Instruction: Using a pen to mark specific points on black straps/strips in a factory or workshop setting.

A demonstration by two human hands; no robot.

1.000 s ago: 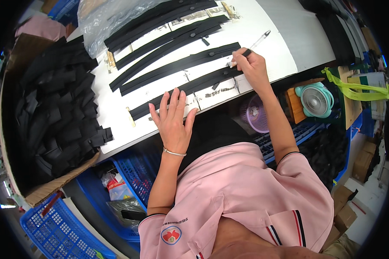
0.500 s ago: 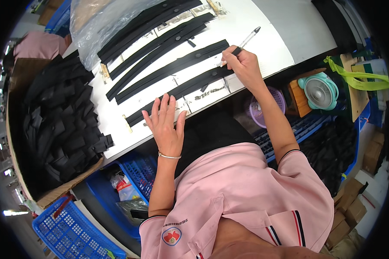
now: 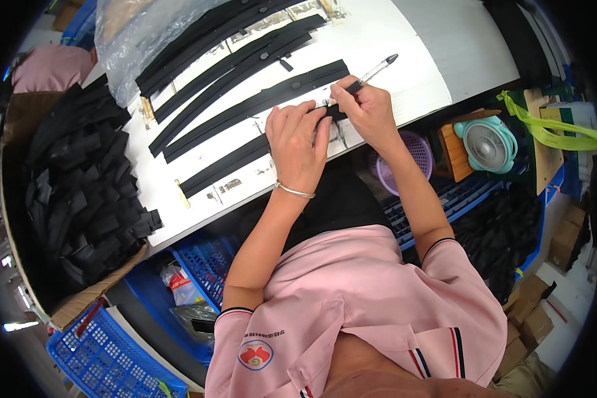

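My right hand [image 3: 367, 109] is closed on a pen [image 3: 375, 70] with a clear barrel and dark end. The pen's lower end points down at the nearest black fabric strip [image 3: 229, 162], close to my left fingertips; whether it touches cannot be told. My left hand [image 3: 297, 142], wearing a bangle, lies over that strip with bent fingers, thumb apart, and hides its middle. Beyond it lies another black strip [image 3: 245, 111] with a small round piece on it. Farther back are a pair of curved strips [image 3: 222, 86] with a small tab, and a stack of black strips [image 3: 192, 48].
A cardboard box [image 3: 99, 282] full of black pieces stands at the left against the white board [image 3: 404, 60]. Clear plastic sheeting [image 3: 123, 50] lies at the back left. Blue baskets [image 3: 119, 355], a purple basket [image 3: 423, 149] and a turquoise fan [image 3: 487, 142] sit below table level.
My left hand has slid right along the nearest strip, up beside the pen, covering the small tab there. My right hand has shifted slightly left and still holds the pen.
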